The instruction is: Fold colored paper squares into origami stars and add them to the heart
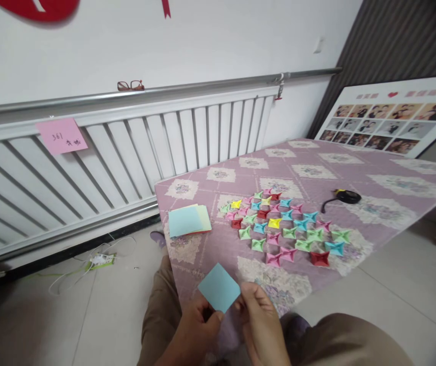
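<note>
Between my two hands is a light blue square of paper point(219, 287), turned so one corner points away from me. My left hand point(198, 325) is closed on its lower left edge, thumb on top near the bottom corner. At the right corner, my right hand point(258, 310) pinches the paper between thumb and fingers. A stack of coloured paper sheets point(185, 221), blue on top, lies at the table's left side. Beyond my hands stand several small folded paper shapes point(274, 223) in pink, green, blue, yellow and red, set out in rough rows.
A purple floral tablecloth point(206, 254) covers the table. A black corded item point(347, 196) lies at the right, and a photo board point(389, 119) leans behind. Along the wall runs a white radiator point(142, 147) with a pink note point(61, 136). A power strip point(101, 261) sits on the floor.
</note>
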Action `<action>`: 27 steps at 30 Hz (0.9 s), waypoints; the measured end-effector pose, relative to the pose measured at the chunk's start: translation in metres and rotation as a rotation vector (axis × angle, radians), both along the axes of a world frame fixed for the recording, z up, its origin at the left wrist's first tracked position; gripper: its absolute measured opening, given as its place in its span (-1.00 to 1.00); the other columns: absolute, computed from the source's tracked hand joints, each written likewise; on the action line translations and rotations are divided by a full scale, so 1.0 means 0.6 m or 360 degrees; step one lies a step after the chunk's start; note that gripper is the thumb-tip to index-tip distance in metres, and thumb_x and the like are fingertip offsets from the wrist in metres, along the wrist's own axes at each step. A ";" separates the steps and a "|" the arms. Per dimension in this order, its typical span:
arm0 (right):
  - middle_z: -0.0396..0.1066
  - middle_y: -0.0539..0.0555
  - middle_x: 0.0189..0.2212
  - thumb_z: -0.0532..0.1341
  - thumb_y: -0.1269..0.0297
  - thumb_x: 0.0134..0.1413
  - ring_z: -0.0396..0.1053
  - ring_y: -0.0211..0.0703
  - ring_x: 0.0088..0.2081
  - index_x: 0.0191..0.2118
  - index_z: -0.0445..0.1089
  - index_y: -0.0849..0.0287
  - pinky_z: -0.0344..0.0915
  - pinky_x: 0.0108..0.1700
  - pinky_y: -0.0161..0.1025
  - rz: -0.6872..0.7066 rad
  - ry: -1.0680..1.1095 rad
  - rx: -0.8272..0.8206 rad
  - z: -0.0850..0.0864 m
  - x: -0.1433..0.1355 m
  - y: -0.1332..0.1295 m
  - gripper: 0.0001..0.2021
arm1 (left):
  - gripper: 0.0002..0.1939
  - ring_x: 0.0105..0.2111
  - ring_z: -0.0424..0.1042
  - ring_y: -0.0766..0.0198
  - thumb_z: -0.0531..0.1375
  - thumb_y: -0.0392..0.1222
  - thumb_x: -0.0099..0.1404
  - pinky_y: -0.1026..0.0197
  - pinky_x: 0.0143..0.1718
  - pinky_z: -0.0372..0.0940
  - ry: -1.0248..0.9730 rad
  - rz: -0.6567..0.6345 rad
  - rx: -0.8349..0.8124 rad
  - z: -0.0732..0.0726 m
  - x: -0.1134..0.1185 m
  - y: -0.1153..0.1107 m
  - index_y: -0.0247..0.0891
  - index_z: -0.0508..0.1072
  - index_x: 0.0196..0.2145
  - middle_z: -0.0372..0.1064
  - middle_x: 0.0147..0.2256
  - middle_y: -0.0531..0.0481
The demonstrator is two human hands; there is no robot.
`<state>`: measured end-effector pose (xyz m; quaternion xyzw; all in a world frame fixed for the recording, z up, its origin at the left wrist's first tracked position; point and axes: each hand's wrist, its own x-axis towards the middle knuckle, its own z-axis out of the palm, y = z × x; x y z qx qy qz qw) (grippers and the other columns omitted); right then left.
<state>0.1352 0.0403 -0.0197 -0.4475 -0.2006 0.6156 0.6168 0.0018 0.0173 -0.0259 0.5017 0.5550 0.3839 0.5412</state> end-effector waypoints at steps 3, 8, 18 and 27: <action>0.17 -0.14 -0.61 0.38 0.03 -0.23 0.12 -0.37 -0.54 -0.52 0.27 0.13 0.16 -0.48 -0.43 -0.0084 0.0001 0.0006 0.010 0.023 0.009 -0.66 | -0.90 -0.46 0.23 0.31 0.08 -0.30 0.07 0.28 -0.39 0.12 0.0051 -0.0072 0.0056 0.000 -0.009 0.000 -0.33 0.39 -0.46 0.27 -0.51 0.05; 0.35 -0.07 -0.44 0.38 0.01 -0.24 0.25 -0.30 -0.45 -0.20 0.39 0.06 0.19 -0.44 -0.38 0.0444 -0.0241 -0.0152 -0.001 0.024 0.000 -0.57 | -0.86 -0.43 0.23 0.32 0.07 -0.39 0.05 0.31 -0.37 0.14 0.0030 -0.0326 0.0218 0.020 -0.021 0.006 -0.32 0.40 -0.43 0.29 -0.46 0.06; 0.32 -0.07 -0.61 0.33 0.01 -0.19 0.19 -0.29 -0.55 -0.42 0.42 0.15 0.15 -0.46 -0.35 0.0449 -0.0436 -0.0111 -0.026 -0.012 -0.015 -0.70 | -0.94 -0.43 0.24 0.30 0.13 -0.27 0.08 0.29 -0.36 0.16 0.0044 -0.0188 0.0111 -0.005 -0.034 0.020 -0.30 0.39 -0.45 0.27 -0.50 0.07; 0.32 -0.09 -0.62 0.38 0.02 -0.27 0.24 -0.26 -0.56 -0.45 0.36 0.14 0.16 -0.49 -0.34 0.0491 -0.0303 -0.0175 -0.018 -0.007 -0.013 -0.67 | -0.97 -0.49 0.15 0.36 0.09 -0.31 0.05 0.31 -0.45 0.08 0.0118 -0.0280 0.0051 0.011 -0.037 0.017 -0.29 0.31 -0.52 0.20 -0.53 0.11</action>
